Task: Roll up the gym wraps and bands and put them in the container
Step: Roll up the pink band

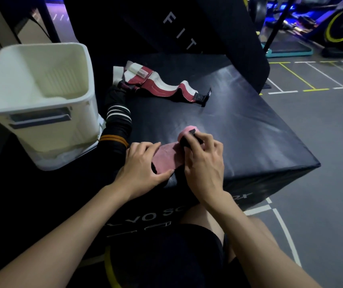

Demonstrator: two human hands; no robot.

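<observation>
Pink wrap (167, 155) lies half-rolled, flat tail under both hands.

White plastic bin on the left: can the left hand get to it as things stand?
Probably yes: the white plastic bin stands open-topped beside the left hand, nothing between, though that hand now presses the pink wrap.

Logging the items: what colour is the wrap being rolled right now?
Pink wrap with a black end tab, seen in the head view, held by both hands.
</observation>
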